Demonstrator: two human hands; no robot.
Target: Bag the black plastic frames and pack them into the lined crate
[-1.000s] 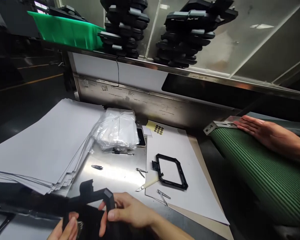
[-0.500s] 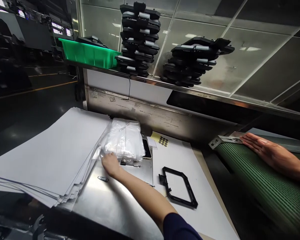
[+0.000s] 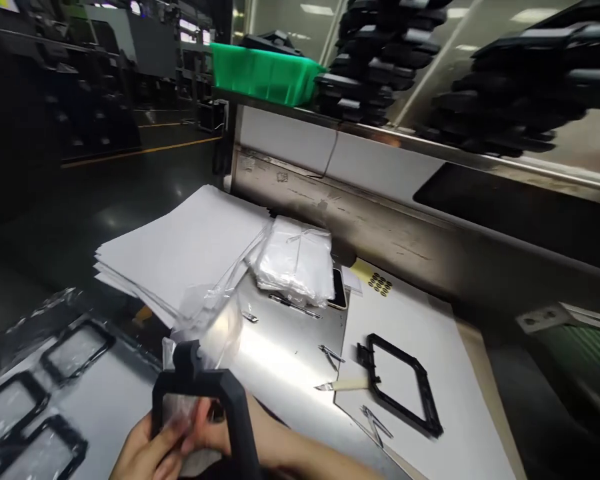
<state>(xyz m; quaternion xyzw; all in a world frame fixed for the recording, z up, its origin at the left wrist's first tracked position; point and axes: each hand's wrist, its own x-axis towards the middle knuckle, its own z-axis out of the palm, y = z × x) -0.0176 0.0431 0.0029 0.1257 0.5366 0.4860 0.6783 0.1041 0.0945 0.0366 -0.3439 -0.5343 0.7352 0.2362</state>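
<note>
A black plastic frame (image 3: 237,400) stands upright at the lower left, held in my left hand (image 3: 147,450), whose fingers close round its lower left side. My right hand (image 3: 207,427) shows through the frame's opening, its fingers pinched on a clear plastic bag (image 3: 205,333). The bag spreads up behind the frame and is blurred. Both hands are close together, and the frame partly hides my right wrist. Another black frame (image 3: 405,373) lies flat on white sheet (image 3: 460,360) to the right.
A stack of white sheets (image 3: 195,227) and a pack of clear bags (image 3: 297,260) lie behind. A knife (image 3: 350,385), tweezers (image 3: 377,425) and a pen (image 3: 294,306) are nearby. Bagged frames (image 3: 55,440) sit lower left. A green bin (image 3: 265,73) and stacked black parts (image 3: 375,60) stand on the shelf.
The view has swung left. The hand at the pack of bags has drawn back low. A frame and loose bag are now in my hands. The hand by the green belt is gone from view.
</note>
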